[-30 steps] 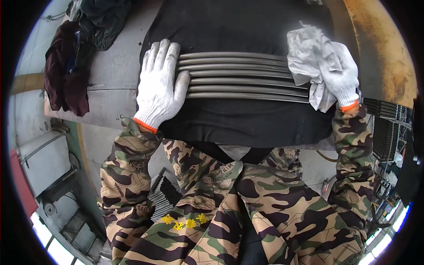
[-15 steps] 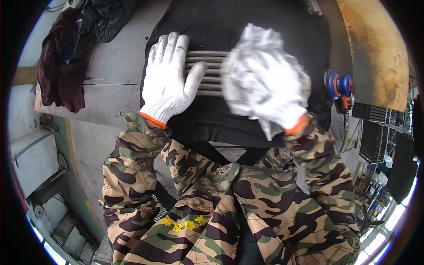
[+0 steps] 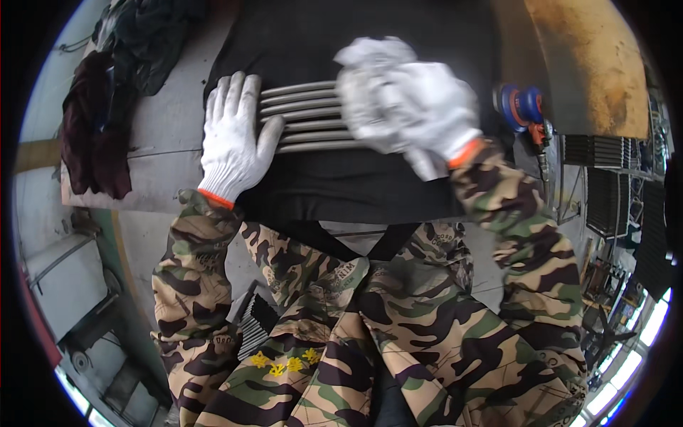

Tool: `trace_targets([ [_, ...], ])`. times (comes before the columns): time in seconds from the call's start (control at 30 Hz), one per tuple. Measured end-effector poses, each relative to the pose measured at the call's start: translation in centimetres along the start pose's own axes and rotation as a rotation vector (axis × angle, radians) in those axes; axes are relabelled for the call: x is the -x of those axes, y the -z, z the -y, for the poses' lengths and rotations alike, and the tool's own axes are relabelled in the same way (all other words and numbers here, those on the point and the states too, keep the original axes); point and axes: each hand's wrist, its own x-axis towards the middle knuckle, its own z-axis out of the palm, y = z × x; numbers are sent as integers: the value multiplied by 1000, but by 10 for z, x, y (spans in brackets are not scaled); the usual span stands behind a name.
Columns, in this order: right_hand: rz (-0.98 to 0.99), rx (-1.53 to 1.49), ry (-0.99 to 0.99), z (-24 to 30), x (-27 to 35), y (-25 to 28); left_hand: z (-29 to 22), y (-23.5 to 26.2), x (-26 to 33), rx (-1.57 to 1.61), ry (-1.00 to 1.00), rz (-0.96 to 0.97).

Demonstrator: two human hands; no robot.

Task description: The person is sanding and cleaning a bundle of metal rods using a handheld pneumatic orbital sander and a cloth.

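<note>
Several grey metal rods (image 3: 302, 114) lie side by side on a black cloth (image 3: 306, 196) spread over the workbench. My left hand (image 3: 233, 139), in a white knit glove with an orange cuff, rests flat across their left ends, fingers stretched out and thumb apart. A bunched white rag (image 3: 373, 60) covers the right part of the rods. Over it is my right hand (image 3: 441, 107), gloved the same way and closed on the rag; its fingertips are blurred and partly hidden in the folds.
A blue and orange power sander (image 3: 521, 105) with a hose stands right of the cloth, near a rust-stained board (image 3: 590, 64). Dark red and dark green garments (image 3: 96, 135) lie on the bench's left end. Stacks of dark bars (image 3: 605, 203) sit at the far right.
The bench scene has shifted left in view. My right hand and the rag have moved right along the rods relative to my left hand, baring more of them. My left hand stays flat.
</note>
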Motion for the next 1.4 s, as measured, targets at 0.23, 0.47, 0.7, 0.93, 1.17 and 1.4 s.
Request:
trace_targets([
  [0.23, -232, 73, -173, -81, 55, 23, 2, -31, -11, 11, -70, -67],
  [0.47, -146, 28, -75, -11, 41, 18, 4, -35, -12, -88, -63, -113],
  [0.7, -284, 224, 47, 132, -46, -59, 25, -36, -8, -126, -163, -87],
  [0.93, -100, 139, 271, 67, -27, -33, 22, -7, 0, 28, 23, 2],
  [1.17, -167, -11, 53, -64, 53, 16, 4, -7, -2, 31, 51, 19],
  [1.4, -357, -672, -346, -88, 89, -4, -2, 4, 2, 29, 36, 72],
])
